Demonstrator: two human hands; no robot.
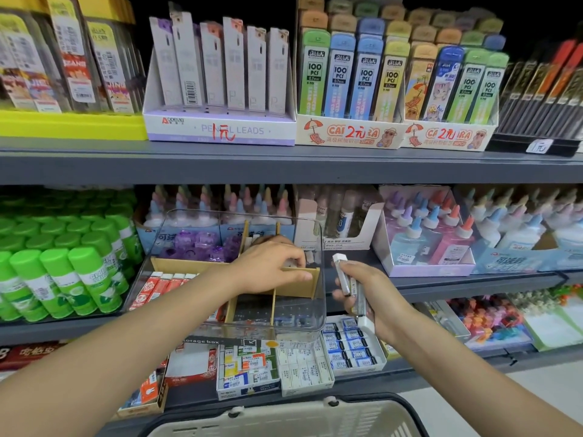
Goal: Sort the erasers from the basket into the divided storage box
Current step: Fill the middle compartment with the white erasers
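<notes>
— Inside the clear storage box (176,247) on the middle shelf (441,283), what is the left hand (268,266) doing?

— It reaches over the box's near wall to the right rear compartment. Its fingers are curled downward, pinching something small and pale (291,264) just above a wooden divider (299,280). The thing is mostly hidden by the fingers, so I cannot tell whether it is an eraser.

— And the right hand (366,294)?

— It is just right of the box, outside it, gripping a small bundle of long stick erasers (345,280). They are slim, clear-sleeved, with white caps, and they point up and slightly toward the box.

— What is already in the box?

— Purple translucent pieces (202,244) fill the left rear compartment. Red and white packs (157,285) lie in the left front one. The front compartments to their right hold small dark items that I cannot make out through the plastic.

— Where is the basket?

— The beige basket (284,421) is below the box, at the bottom edge of view, its dark handle across the rim. Its contents are not visible.

— Anything else near the box?

— Green glue sticks (63,275) stand left of it. Trays of boxed erasers (315,357) sit on the shelf beneath it, and glue bottles (426,234) are to its right.
</notes>
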